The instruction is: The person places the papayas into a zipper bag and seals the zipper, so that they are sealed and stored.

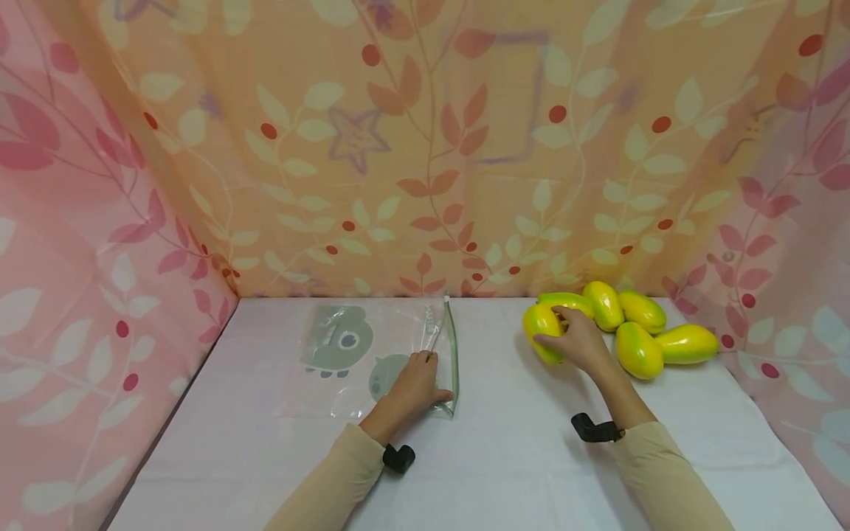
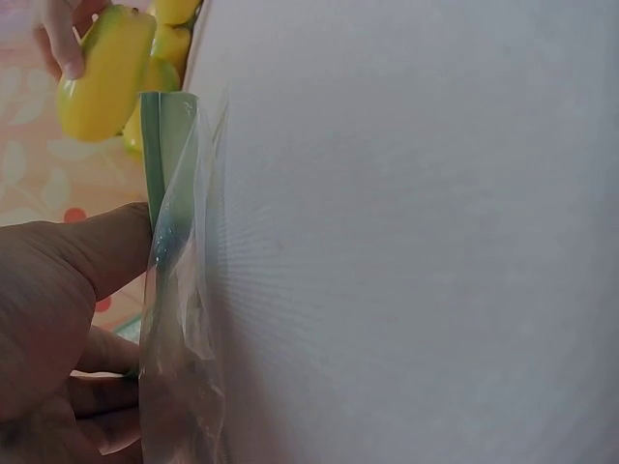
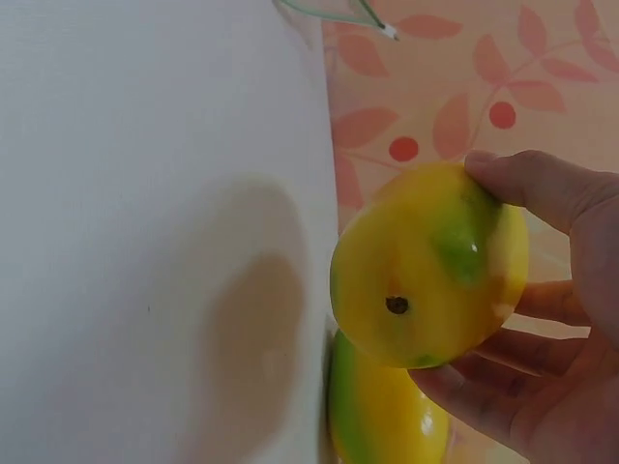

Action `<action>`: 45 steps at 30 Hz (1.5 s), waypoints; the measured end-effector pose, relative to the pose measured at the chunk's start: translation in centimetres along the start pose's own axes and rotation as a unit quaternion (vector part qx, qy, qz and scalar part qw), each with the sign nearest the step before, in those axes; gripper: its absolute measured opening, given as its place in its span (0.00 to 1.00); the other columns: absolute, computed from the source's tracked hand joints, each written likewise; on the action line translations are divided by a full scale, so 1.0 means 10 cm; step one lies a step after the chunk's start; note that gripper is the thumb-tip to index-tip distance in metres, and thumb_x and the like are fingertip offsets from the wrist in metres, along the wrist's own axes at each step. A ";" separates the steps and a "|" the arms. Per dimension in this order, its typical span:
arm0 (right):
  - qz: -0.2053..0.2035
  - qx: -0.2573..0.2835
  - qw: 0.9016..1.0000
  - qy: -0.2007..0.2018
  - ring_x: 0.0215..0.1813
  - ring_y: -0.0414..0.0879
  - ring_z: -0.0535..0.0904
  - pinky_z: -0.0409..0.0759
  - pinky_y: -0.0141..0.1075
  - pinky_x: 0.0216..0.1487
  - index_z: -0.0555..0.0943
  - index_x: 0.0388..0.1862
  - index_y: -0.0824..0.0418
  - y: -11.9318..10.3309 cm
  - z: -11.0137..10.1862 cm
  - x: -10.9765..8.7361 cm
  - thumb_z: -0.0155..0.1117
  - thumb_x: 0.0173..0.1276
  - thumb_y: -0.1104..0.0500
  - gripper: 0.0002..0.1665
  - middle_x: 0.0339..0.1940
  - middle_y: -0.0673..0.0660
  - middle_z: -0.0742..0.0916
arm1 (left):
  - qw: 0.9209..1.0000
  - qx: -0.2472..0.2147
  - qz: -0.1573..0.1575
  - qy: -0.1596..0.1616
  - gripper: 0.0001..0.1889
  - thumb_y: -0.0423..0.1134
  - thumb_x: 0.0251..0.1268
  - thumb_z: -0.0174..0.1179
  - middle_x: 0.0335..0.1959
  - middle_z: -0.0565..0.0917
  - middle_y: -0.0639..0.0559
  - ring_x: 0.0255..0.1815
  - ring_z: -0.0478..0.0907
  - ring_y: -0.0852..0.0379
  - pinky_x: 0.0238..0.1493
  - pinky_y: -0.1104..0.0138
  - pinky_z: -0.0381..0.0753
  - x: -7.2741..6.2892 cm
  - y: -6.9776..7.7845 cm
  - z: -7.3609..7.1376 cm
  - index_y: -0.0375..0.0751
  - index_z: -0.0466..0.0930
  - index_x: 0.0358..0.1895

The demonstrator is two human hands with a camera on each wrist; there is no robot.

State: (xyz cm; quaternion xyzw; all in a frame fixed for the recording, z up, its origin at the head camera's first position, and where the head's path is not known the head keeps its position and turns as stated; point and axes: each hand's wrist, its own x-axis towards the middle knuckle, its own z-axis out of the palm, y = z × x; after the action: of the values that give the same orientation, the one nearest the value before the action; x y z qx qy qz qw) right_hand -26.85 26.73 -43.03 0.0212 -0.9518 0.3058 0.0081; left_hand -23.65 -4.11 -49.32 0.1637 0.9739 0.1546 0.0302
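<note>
Half-curled left fingers (image 2: 111, 244) hold a clear plastic bag (image 1: 367, 361); right of it, spread right fingers (image 3: 537, 182) grip a glossy oval fruit (image 1: 541, 326).

Both arms mine, sleeved long in plain beige cloth. Left sleeve (image 1: 332, 479): enters from the near side, cuff at the wrist, fabric a single tone, lightly creased. Right sleeve (image 1: 667, 476): same beige, soft folds toward its far end. Left hand (image 1: 412, 387) and right hand (image 1: 578, 339) bare beyond the cuffs. A black unit at each wrist. Left wrist unit (image 1: 399, 459): compact, bent, rounded at its end, sits on the right side of my cuff. Right wrist unit (image 1: 595, 428): looks longer, juts left from the cuff, its left end thicker and turned toward the far side. Finer markings too small to read.
</note>
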 end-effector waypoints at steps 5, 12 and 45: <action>-0.002 0.017 1.000 -0.017 0.59 0.63 0.73 0.74 0.57 0.62 0.66 0.70 0.68 -0.05 0.09 0.06 0.69 0.59 0.40 0.49 0.64 0.70 0.76 | 1.000 0.003 0.008 0.010 0.45 0.56 0.47 0.74 0.59 0.75 0.38 0.60 0.72 0.45 0.62 0.58 0.74 0.01 -0.01 0.01 0.26 0.69 0.62; -0.012 0.041 0.998 -0.035 0.55 0.60 0.75 0.79 0.50 0.56 0.67 0.69 0.67 -0.15 0.20 0.13 0.71 0.58 0.40 0.49 0.62 0.68 0.78 | 1.000 -0.003 -0.008 -0.003 0.46 0.56 0.47 0.74 0.61 0.74 0.39 0.61 0.71 0.46 0.63 0.58 0.74 0.01 0.00 0.01 0.28 0.69 0.64; -0.028 0.118 0.986 -0.114 0.52 0.54 0.78 0.82 0.43 0.53 0.73 0.66 0.60 -0.69 0.84 0.31 0.74 0.55 0.43 0.43 0.58 0.61 0.81 | 0.998 -0.033 -0.045 -0.027 0.47 0.56 0.47 0.74 0.64 0.72 0.40 0.59 0.70 0.48 0.64 0.58 0.74 0.04 0.02 0.01 0.31 0.67 0.67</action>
State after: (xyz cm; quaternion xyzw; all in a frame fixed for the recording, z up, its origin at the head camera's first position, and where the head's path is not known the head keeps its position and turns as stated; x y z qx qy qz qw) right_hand -29.67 16.13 -45.80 0.0833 -0.9029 0.4110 -0.0946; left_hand -23.94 -3.80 -49.36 0.1225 0.9735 0.1805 0.0688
